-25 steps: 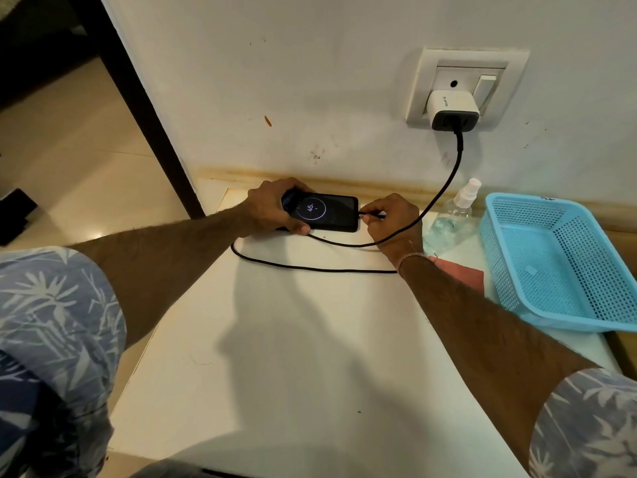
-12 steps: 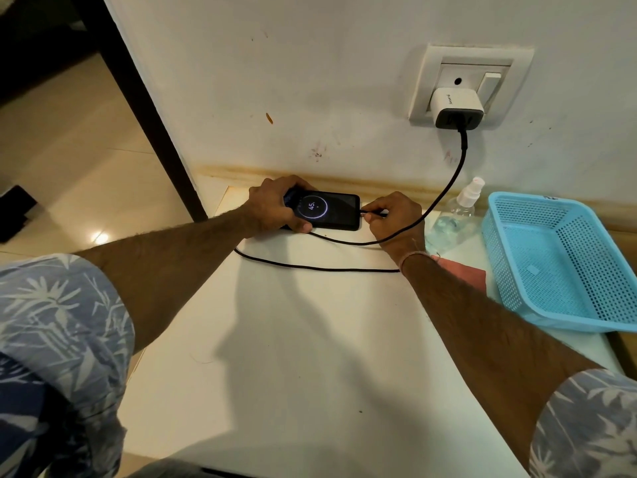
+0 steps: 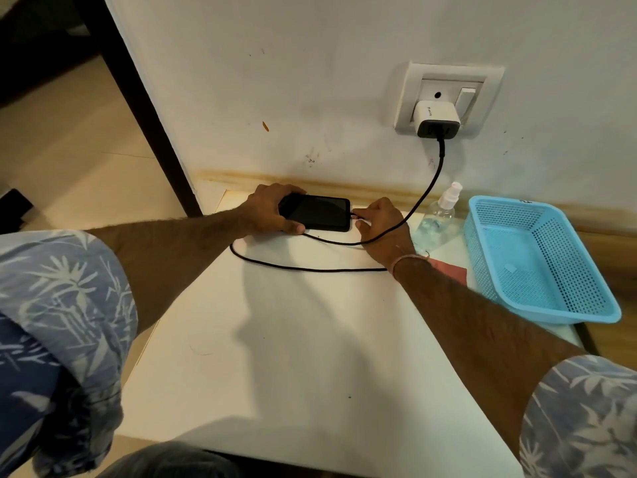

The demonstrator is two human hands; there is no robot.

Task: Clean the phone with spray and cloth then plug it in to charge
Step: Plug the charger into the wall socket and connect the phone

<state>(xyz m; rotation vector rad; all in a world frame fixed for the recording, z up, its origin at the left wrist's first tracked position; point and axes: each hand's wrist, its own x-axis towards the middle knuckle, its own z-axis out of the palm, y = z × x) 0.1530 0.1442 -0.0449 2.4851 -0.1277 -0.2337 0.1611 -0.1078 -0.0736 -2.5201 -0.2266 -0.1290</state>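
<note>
A black phone [image 3: 319, 212] lies flat at the far edge of the white table [image 3: 310, 339], its screen dark. My left hand [image 3: 269, 210] grips the phone's left end. My right hand [image 3: 382, 225] pinches the cable plug at the phone's right end. The black cable [image 3: 429, 188] runs from there in a loop across the table and up to the white charger [image 3: 436, 119] in the wall socket. A clear spray bottle [image 3: 439, 213] with a white nozzle stands just right of my right hand. A pink cloth [image 3: 451, 270] lies partly hidden under my right wrist.
A light blue perforated basket [image 3: 537, 263] sits at the table's right edge, beside the bottle. The white wall stands directly behind the phone. A dark door frame [image 3: 144, 108] and tiled floor lie to the left.
The phone's screen, which showed a charging ring with a percentage, has gone dark. Both hands remain in the same grip; the view has shifted slightly.
</note>
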